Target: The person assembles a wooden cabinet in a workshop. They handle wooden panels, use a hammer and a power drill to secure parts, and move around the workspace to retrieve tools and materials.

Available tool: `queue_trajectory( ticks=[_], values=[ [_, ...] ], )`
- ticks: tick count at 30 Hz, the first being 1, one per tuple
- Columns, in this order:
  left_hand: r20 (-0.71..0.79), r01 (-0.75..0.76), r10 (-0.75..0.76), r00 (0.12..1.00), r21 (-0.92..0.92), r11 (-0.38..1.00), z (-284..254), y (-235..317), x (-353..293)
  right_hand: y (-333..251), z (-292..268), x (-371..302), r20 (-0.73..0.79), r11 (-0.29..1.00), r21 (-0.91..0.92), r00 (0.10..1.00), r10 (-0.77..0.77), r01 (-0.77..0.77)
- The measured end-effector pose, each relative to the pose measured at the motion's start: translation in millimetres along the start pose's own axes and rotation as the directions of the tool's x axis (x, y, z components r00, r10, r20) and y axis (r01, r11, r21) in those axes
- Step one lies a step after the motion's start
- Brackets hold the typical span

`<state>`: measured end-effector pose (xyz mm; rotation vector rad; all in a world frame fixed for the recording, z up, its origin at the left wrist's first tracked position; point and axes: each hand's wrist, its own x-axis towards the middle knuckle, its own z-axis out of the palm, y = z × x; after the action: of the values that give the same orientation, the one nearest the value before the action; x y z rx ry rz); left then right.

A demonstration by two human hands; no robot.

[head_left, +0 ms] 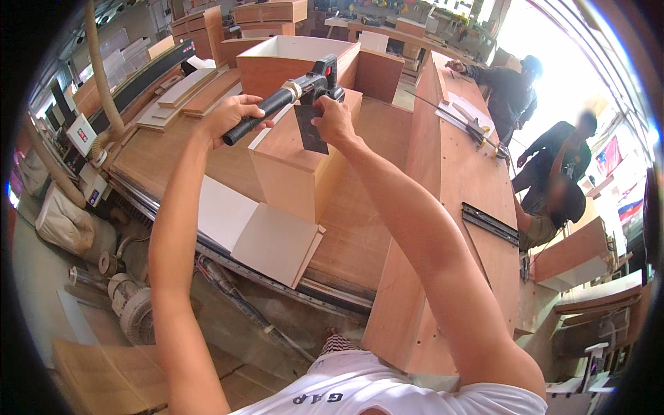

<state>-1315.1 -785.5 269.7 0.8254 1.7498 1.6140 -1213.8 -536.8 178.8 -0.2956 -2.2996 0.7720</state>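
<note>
seemingly midway, your left hand [235, 119] and right hand [335, 122] both grip the black tool [278, 102] above the wooden box [282, 185], which looks joined, while pale boards [273, 242] lie loose on the near side.

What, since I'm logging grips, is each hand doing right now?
Left hand: closed around the tube of the black tool.
Right hand: curled against the same tool, beside a flat black piece; exact grip can't be told.

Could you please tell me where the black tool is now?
In the head view, the black tool is upper centre, over a wooden box, the left hand on its tube, the right hand at its far end.
</note>
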Motion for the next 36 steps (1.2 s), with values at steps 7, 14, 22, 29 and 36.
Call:
queue_trajectory(
  ticks=[7,14,22,29,36],
  values=[
    [-0.005,0.000,0.000,1.000,-0.031,1.000,2,-8,-1,4,21,10,-0.058,0.993,0.026,0.991,0.117,-0.116],
    [0.017,0.015,-0.016,1.000,0.072,0.997,2,1,6,9,35,12,-0.045,0.976,0.065,0.976,0.212,-0.209],
    [-0.030,0.110,-0.107,0.994,0.163,0.980,13,-5,-8,15,34,9,-0.032,0.977,-0.006,0.977,0.212,-0.212],
    [-0.119,0.134,-0.109,0.987,0.229,0.964,17,-3,-27,17,33,-1,0.074,0.969,-0.046,0.966,0.246,-0.243],
    [-0.306,0.134,-0.010,0.952,0.387,0.912,15,6,-49,51,0,-14,0.312,0.910,-0.376,0.901,0.300,-0.173]
  ],
)
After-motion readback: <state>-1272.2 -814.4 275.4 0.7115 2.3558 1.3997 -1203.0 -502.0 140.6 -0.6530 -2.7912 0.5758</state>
